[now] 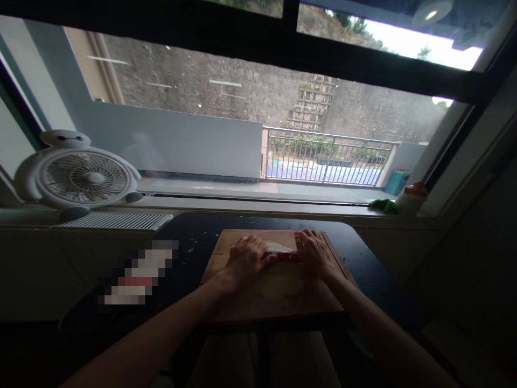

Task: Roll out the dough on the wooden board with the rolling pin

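A long, narrow object with a red middle and a shiny pale upper edge (287, 257) lies crosswise on the wooden cutting board (226, 245); its ends are hidden, and I cannot make out its kind. My left hand (249, 254) is curled over its left end, thumb pointing inward. Over the right end, my right hand (313, 252) is bent the same way with its fingers forward. A flat, pale sheet that looks like dough (277, 283) spreads on the board beneath the object and toward me. Part of it shows beyond the object too.
The board rests on a dark table (194, 226) with small white specks. A blurred-out item (141, 275) lies on the table's left side. A white fan (92, 175) stands by the window at left. On the right sill are a green cloth-like thing (383, 205) and a white, red-topped container (411, 200).
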`<state>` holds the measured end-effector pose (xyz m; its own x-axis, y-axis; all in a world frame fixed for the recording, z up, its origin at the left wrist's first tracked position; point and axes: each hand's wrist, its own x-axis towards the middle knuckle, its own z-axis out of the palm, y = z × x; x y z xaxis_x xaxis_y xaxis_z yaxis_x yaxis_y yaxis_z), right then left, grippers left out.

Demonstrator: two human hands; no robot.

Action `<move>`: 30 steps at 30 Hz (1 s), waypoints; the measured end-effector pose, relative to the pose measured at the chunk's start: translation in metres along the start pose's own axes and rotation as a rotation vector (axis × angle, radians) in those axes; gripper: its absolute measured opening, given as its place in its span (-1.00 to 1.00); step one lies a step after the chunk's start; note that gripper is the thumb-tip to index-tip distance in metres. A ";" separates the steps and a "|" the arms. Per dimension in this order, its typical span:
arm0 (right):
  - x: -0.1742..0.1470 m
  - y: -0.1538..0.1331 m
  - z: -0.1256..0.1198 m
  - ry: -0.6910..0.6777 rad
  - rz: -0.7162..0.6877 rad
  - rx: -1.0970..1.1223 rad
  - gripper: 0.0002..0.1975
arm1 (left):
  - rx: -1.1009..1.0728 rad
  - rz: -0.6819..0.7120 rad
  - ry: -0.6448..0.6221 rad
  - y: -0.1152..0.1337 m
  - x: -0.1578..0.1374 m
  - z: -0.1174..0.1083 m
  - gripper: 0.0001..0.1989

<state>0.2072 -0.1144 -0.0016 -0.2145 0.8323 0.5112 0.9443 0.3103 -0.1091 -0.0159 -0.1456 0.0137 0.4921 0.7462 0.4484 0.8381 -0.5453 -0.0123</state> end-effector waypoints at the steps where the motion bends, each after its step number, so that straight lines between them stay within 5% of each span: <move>1: 0.004 0.002 0.004 -0.011 -0.006 0.022 -0.66 | 0.015 -0.008 -0.005 0.000 -0.011 -0.005 -0.65; 10: 0.095 -0.017 0.053 -0.198 -0.082 0.214 -0.60 | 0.044 -0.092 0.034 -0.016 -0.048 -0.025 -0.73; 16: 0.075 -0.017 0.042 -0.341 -0.258 0.255 -0.55 | -0.072 -0.032 0.181 -0.021 -0.077 -0.018 -0.69; 20: 0.060 -0.012 0.030 -0.367 -0.241 0.231 -0.57 | -0.136 -0.022 0.258 -0.019 -0.094 -0.013 -0.61; 30: 0.128 -0.060 0.071 -0.369 -0.245 0.294 -0.45 | -0.081 -0.140 0.288 -0.049 -0.102 -0.005 -0.63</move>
<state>0.1050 0.0064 0.0100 -0.5436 0.8091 0.2232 0.7572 0.5875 -0.2856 -0.1080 -0.1969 -0.0265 0.2771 0.6834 0.6754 0.8655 -0.4828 0.1334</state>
